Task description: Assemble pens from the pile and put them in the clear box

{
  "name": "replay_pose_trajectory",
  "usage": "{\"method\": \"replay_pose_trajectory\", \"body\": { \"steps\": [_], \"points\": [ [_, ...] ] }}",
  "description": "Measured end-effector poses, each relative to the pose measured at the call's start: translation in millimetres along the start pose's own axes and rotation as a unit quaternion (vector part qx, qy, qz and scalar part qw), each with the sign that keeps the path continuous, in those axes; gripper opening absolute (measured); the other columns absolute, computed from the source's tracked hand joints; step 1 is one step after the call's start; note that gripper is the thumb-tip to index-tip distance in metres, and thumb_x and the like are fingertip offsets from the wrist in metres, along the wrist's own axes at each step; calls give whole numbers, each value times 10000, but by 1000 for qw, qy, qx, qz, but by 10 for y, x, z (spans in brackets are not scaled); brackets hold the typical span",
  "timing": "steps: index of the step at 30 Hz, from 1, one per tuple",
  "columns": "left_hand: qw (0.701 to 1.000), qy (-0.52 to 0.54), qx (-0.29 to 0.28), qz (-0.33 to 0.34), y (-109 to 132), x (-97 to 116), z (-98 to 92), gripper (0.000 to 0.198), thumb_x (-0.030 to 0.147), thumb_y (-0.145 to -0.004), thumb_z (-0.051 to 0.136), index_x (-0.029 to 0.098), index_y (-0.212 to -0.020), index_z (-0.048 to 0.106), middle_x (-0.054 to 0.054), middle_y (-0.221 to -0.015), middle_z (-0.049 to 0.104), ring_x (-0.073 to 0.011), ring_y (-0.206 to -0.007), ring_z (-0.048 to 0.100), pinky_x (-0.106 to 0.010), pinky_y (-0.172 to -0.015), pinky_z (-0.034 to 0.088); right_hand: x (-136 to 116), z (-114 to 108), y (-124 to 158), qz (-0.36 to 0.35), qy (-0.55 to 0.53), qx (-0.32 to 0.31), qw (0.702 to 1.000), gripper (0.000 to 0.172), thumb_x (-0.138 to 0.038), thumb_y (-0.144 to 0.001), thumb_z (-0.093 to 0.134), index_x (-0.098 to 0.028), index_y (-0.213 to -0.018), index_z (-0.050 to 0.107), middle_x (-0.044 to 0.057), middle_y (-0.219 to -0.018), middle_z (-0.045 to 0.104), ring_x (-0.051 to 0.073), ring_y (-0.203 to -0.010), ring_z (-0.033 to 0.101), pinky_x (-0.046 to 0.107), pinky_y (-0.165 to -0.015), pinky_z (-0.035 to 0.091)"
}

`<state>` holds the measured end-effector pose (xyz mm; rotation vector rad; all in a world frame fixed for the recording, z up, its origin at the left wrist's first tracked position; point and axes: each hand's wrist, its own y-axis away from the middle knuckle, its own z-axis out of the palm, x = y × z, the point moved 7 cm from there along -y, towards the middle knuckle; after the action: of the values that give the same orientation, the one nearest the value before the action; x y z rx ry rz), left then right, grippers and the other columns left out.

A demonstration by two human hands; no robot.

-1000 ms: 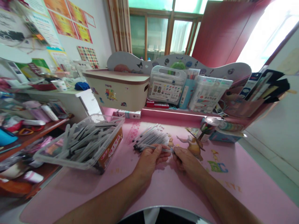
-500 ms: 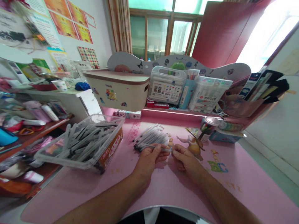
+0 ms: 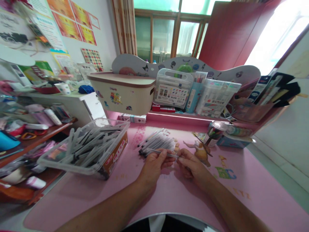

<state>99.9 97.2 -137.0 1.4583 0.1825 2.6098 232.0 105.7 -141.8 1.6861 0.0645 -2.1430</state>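
My left hand [image 3: 156,163] is closed on a slim, clear-barrelled pen [image 3: 171,155], held between thumb and fingers above the pink desk. The fingers of my right hand [image 3: 189,162] pinch at the right end of the same pen; any small part between them is too tiny to make out. Just behind my left hand lies a pile of similar pens [image 3: 159,141], their dark ends toward the left. Left of the pile stands a clear plastic box [image 3: 98,169] heaped with loose pen parts [image 3: 89,146], whitish tubes and black pieces.
The pink desk [image 3: 154,203] has cartoon prints. Along its raised back ledge stand a cream lidded bin [image 3: 123,96], a marker case [image 3: 173,88] and a second marker box [image 3: 216,98]. A jar of pens [image 3: 214,132] is at right. Cluttered shelves [image 3: 55,130] stand at left.
My right hand has shifted very slightly left, closer against the pen's end. My left hand and the pile look the same; the view has moved a little.
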Motion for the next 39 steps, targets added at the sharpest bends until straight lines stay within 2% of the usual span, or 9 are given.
{"method": "replay_pose_trajectory", "body": {
  "steps": [5,10,14,18,24,29,33,35,39],
  "points": [
    [1000,-20,9,9,-10,9,-23,380,478,-709,777,121,-809,695,-88,-787,750,-162,-697,704,-237,-668,548,21,17,3,13,42,16,999,488,-642,-751,639,-176,-670,518,-58,-509,463,22,-350,279,173,-346,140],
    [997,-37,64,25,-24,50,-124,354,486,-757,720,145,-843,681,-76,-775,746,-157,-689,692,-238,-644,536,9,16,-6,14,-19,17,1000,363,-434,-691,739,-212,-701,452,-102,-465,406,22,-330,254,164,-338,132],
    [992,-66,84,65,2,129,-152,339,486,-794,674,148,-820,679,-64,-761,727,-156,-678,669,-244,-636,523,25,31,22,61,-111,-24,992,275,-250,-625,691,-220,-778,464,-76,-560,534,20,-335,260,163,-341,97],
    [988,-108,56,93,55,159,-90,323,471,-835,634,156,-788,688,-51,-758,707,-140,-658,628,-244,-647,504,76,46,52,99,-113,-51,987,286,-306,-684,695,-217,-885,511,-60,-609,566,22,-349,282,162,-349,89],
    [986,-112,65,108,69,227,-107,350,481,-872,591,154,-800,690,-64,-834,708,-162,-755,639,-262,-713,508,109,52,62,106,-43,-40,993,346,-378,-710,756,-186,-718,469,-88,-518,452,-1,-345,239,156,-352,77],
    [977,5,94,190,74,505,-158,317,481,-905,543,189,-837,647,-31,-853,689,-162,-809,649,-283,-783,516,54,-84,-13,65,-100,27,992,330,-294,-661,749,-192,-629,437,-110,-459,370,6,-345,214,150,-338,112],
    [956,25,136,257,142,632,-216,233,462,-864,622,229,-852,623,23,-773,604,-115,-732,579,-223,-748,493,36,-256,-69,23,-150,106,983,312,-319,-674,747,-193,-633,464,-114,-448,349,16,-343,204,140,-322,122],
    [964,7,128,233,140,555,-198,221,449,-852,641,232,-889,618,41,-724,544,-94,-647,519,-195,-670,468,32,-283,-80,6,-170,116,979,295,-344,-686,759,-190,-680,508,-118,-455,347,20,-344,215,138,-322,141],
    [992,-47,62,99,107,200,-45,306,324,-736,765,229,-974,599,68,-716,509,-59,-533,424,-173,-521,367,35,-186,-65,-9,-173,77,982,329,-396,-700,791,-186,-744,541,-114,-484,374,16,-353,224,146,-337,142]
  ]
}}
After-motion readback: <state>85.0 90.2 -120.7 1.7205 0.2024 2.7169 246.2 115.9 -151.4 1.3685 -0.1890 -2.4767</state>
